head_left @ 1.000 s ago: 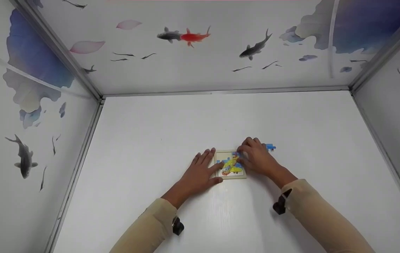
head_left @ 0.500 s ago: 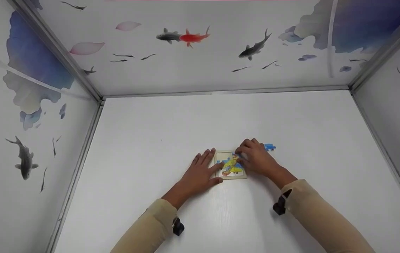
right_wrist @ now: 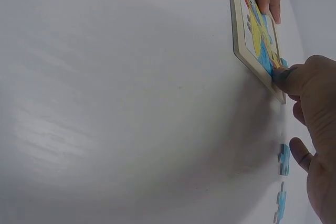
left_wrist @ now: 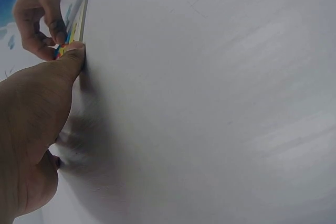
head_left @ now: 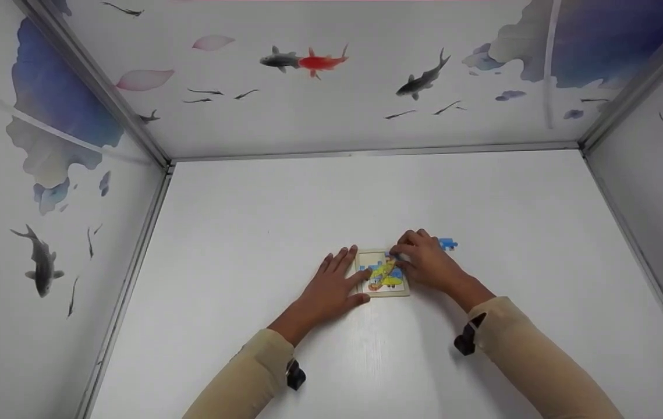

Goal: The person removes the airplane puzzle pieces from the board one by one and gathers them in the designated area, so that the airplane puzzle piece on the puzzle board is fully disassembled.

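Observation:
A small jigsaw puzzle in a pale wooden frame (head_left: 386,294) lies on the white table, with a yellow aeroplane picture partly assembled inside. Its upper left part shows bare wood. My left hand (head_left: 329,289) rests along the left side with fingers spread, its thumb at the lower corner and the index finger over the picture. At the upper right, my right hand (head_left: 427,262) pinches a blue puzzle piece (right_wrist: 284,62) against the picture, mostly hidden by the fingers. In the right wrist view the thumb (right_wrist: 287,80) presses near the frame's corner.
Two loose blue puzzle pieces, one nearer (right_wrist: 284,159) and one farther along (right_wrist: 280,206), lie on the table beside the right hand. A grey metal rail (head_left: 348,153) edges the table at the back, below white walls printed with fish.
The right hand's fingers shift very slightly at the puzzle's upper right. The left hand and the frame stay in place.

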`<state>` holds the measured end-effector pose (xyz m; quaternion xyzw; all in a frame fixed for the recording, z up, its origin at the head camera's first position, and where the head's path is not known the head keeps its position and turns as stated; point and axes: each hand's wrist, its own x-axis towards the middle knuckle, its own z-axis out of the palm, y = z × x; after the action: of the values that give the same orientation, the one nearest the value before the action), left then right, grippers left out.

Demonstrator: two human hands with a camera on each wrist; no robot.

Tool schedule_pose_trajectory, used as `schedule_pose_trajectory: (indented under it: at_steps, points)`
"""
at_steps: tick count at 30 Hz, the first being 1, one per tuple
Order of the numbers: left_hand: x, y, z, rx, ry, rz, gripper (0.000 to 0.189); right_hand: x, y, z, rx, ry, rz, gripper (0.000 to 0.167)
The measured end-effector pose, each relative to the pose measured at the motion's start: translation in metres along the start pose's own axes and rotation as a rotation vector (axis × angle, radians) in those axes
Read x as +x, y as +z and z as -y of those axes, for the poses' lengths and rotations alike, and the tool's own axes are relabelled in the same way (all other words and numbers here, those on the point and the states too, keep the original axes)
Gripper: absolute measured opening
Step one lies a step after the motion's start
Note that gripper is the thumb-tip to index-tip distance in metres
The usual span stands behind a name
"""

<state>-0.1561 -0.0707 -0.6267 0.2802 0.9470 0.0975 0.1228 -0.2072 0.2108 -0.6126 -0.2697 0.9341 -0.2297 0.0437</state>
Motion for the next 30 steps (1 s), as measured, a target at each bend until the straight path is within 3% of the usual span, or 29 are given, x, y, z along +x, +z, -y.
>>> schedule_pose_trajectory:
  at_steps: [17,30]
  points:
    - [-0.001,0.001,0.001,-0.028,0.016,-0.011,0.070,-0.005,-0.007,-0.006,-0.003,-0.034,-0.042,0.024]
    - [0.001,0.003,0.002,-0.035,0.024,-0.018,0.070,-0.017,-0.019,-0.026,-0.047,-0.030,-0.104,0.025]
